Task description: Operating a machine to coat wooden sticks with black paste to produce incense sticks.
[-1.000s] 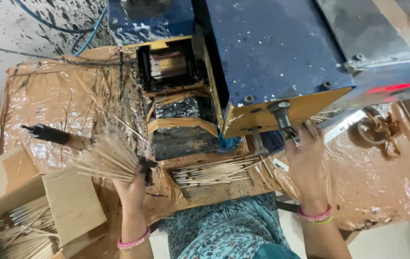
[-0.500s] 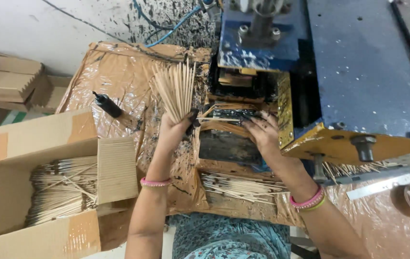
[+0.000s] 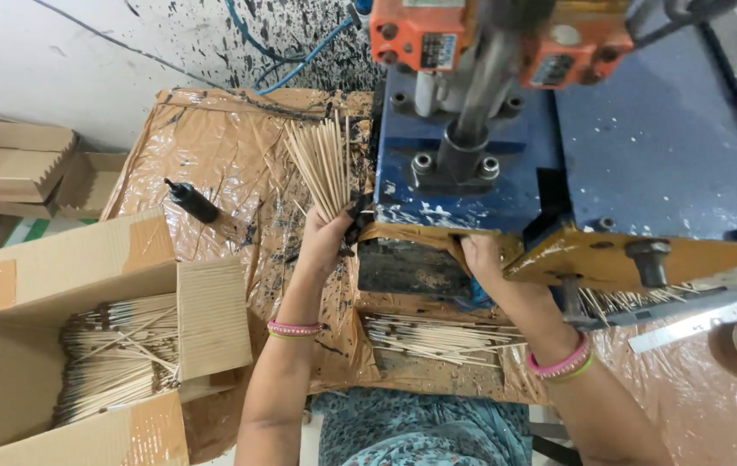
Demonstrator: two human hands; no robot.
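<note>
My left hand (image 3: 327,237) has its grip closed around the lower end of a bundle of thin bamboo sticks (image 3: 324,164), which fan upward and away from me over the counter (image 3: 213,147), a surface wrapped in crinkled brown plastic spattered with black. The bundle stands just beside the left edge of the blue machine (image 3: 558,147), close to its dark feed slot (image 3: 403,263). My right hand (image 3: 482,259) rests at the front of that slot, under the brown-wrapped lip of the machine; its fingers are curled against the edge there, but I cannot tell whether the grip holds anything. Pink bangles sit on both wrists.

Below my right hand a tray of finished sticks (image 3: 437,338) lies flat, the sticks side by side and pointing left to right. More stick ends (image 3: 636,300) poke out under the machine's tan plate on the right. To my left an open cardboard box (image 3: 84,259) holds a heap of sticks with dark-coated ends (image 3: 114,354). A small black bottle (image 3: 192,202) lies tilted on the counter, well apart from the bundle. Two empty-looking folded cartons (image 3: 15,164) sit on the floor at far left
</note>
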